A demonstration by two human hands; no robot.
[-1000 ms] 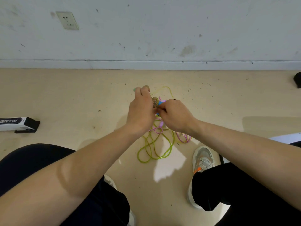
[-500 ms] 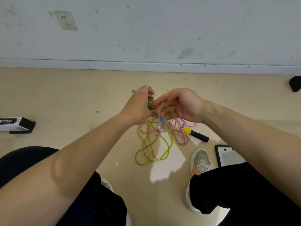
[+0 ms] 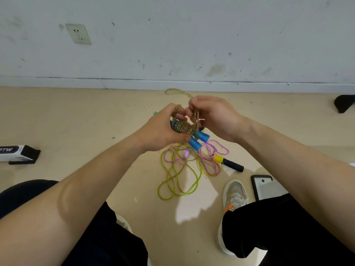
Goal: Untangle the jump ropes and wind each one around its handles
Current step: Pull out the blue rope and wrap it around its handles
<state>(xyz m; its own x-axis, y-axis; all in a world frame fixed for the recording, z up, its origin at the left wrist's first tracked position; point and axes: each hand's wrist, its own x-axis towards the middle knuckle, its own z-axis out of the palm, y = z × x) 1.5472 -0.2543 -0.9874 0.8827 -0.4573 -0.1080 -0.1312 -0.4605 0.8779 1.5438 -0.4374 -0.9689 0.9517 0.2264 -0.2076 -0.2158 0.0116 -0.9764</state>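
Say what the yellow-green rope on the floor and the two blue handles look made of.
Yellow-green rope: likely clear PVC or similar plastic cord, glossy; it is translucent and smooth. Blue cylindrical handles in the left hand: probably foam, matte, no shine; unsure.

One head-worn wide-angle view, facing forward and down, close above left hand point(image 3: 163, 131) and right hand point(image 3: 217, 120), floor point(image 3: 76, 116) below, wall point(image 3: 192, 45) ahead.
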